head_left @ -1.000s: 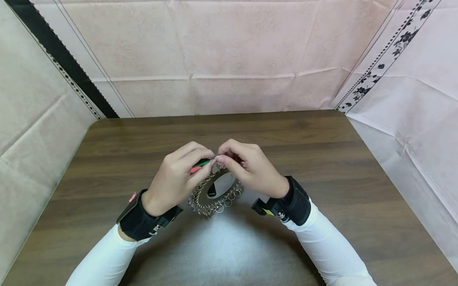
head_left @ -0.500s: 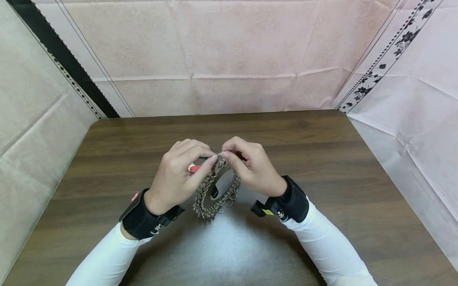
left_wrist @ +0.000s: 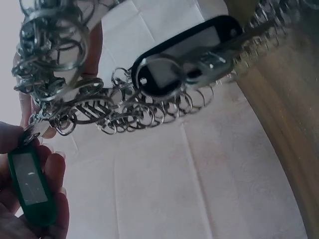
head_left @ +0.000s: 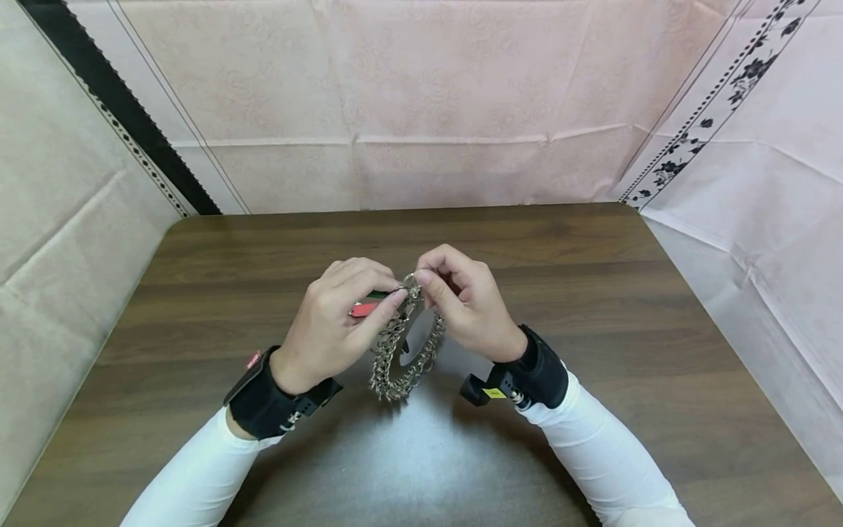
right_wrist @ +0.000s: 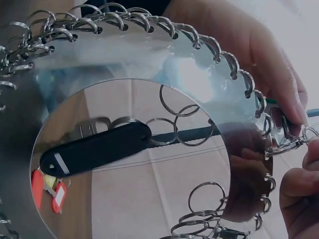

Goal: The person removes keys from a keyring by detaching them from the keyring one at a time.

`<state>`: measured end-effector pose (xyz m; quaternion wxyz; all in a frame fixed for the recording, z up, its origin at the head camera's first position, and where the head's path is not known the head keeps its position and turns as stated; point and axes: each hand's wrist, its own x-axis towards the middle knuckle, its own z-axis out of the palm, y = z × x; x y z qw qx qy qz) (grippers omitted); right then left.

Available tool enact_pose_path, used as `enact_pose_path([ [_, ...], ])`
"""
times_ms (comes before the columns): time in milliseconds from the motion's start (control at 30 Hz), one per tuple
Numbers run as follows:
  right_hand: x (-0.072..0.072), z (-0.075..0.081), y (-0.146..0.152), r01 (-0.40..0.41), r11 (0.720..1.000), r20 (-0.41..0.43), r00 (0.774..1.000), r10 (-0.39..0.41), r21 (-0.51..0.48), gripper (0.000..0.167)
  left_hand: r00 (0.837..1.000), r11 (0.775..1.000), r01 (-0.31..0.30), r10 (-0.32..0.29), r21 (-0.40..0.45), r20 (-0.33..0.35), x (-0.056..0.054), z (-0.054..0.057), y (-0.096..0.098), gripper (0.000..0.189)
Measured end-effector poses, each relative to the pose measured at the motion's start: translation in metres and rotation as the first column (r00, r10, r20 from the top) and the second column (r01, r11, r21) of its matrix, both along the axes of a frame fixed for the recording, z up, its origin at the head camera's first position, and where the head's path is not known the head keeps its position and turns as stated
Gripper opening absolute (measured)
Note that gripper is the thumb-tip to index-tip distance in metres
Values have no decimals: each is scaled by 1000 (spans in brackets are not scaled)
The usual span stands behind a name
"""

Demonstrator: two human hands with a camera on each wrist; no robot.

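A round metal plate with a large hole hangs tilted below both hands, its rim strung with many small split rings. With thumb and fingers, my left hand pinches the top end of a green key tag beside the rim. A red key tag shows under the same hand. My right hand pinches a small split ring at the top of the plate; its fingertips hide part of it. A black key tag dangles from a ring and shows through the hole.
The brown wooden table lies beneath. Pale patterned cloth rises behind it and at both sides. Black camera straps circle both wrists. Red and yellow tags appear through the hole in the right wrist view.
The ringed plate has swung to the right and turned narrower to the head view. Both hands have shifted slightly right, the right one also a little farther from the body.
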<state>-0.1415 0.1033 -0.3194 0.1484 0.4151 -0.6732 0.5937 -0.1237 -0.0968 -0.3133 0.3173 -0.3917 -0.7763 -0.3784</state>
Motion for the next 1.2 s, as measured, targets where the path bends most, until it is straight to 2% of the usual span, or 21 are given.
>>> enact_pose_path([
  [200,0,-2,-2,-36,999,55,998,36,-16,33,999,999,-29,28,23,20,1,-1,1,8],
  [400,3,0,-3,-32,999,80,996,31,14,14,998,998,-38,36,56,45,3,-2,2,12],
  [567,4,3,-2,-44,994,85,996,36,96,5,999,998,-34,32,61,28,4,-2,1,10],
  [633,4,5,-1,-41,989,54,998,33,144,5,1000,998,-28,28,49,9,3,-1,0,9],
  [767,4,11,3,-17,970,-64,997,33,242,5,1000,1000,-8,8,11,-24,3,2,-1,5],
  [833,5,14,6,-3,956,-116,993,38,292,4,999,1000,1,-2,-8,-45,2,3,-2,3],
  [1000,6,20,12,43,913,-183,983,35,407,5,997,998,40,-44,-57,-71,0,3,-3,11],
  [1100,8,22,15,92,892,-235,972,17,442,6,995,995,75,-79,-70,-63,-1,1,-3,11],
  [1200,9,22,15,111,892,-257,966,6,438,5,993,993,99,-103,-56,-61,-2,1,-2,16],
])
